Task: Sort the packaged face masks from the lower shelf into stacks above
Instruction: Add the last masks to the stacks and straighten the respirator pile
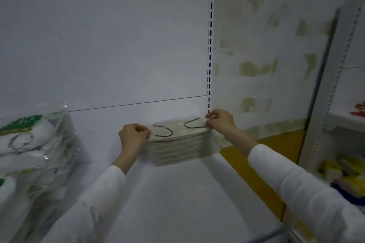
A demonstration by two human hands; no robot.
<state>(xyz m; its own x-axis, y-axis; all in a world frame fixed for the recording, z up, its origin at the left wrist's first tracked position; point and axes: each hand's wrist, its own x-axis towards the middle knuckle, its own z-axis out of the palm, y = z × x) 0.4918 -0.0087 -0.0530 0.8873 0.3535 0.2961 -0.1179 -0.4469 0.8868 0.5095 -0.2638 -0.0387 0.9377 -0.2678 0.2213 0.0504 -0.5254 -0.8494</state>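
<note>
A tall stack of pale beige face masks in thin clear wrappers point(182, 145) sits on the white metal shelf point(167, 193), pushed back near the white rear panel point(98, 45) and close to the slotted upright point(210, 45). Its long axis runs left to right, the top mask lying flat with two black ear loops facing up. The left hand point(134, 136) is curled shut against the stack's left end; the right hand point(220, 121) pinches the top mask's right edge, fingers nearly closed. At far left, clear plastic bags point(35, 150) hold what seem to be white masks with green labels.
</note>
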